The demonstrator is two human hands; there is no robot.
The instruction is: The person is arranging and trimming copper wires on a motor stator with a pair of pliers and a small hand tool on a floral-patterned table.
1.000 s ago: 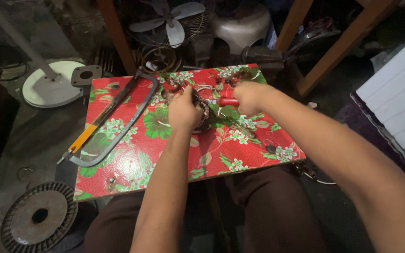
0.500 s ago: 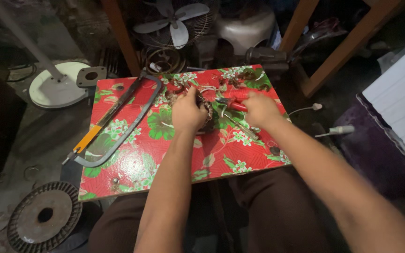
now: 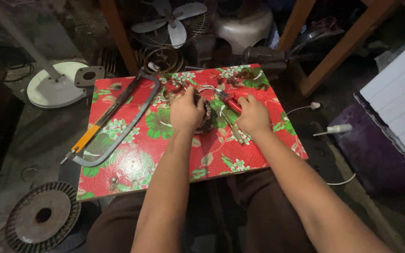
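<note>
A red board with a green and white flower pattern point(image 3: 212, 154) rests across my lap. My left hand point(image 3: 186, 111) presses down on a dark round metal part wound with wire point(image 3: 207, 117) near the board's middle. My right hand point(image 3: 253, 115) lies just right of it, fingers on a red-handled tool point(image 3: 233, 104) whose metal end points toward the part. Whether the right hand grips the tool or only touches it is hard to tell. Loose wires and small parts point(image 3: 176, 89) lie at the board's far edge.
A hacksaw with an orange handle point(image 3: 111, 119) lies on the board's left side. Left on the floor are a white fan base point(image 3: 55, 89) and a round ribbed metal disc point(image 3: 43, 215). A fan point(image 3: 172, 21), wooden legs point(image 3: 338, 61), a white cable point(image 3: 305, 107) lie beyond.
My right hand has drawn back from the far right of the board toward the middle, beside the wound part. The view has shifted so the board sits lower and more central.
</note>
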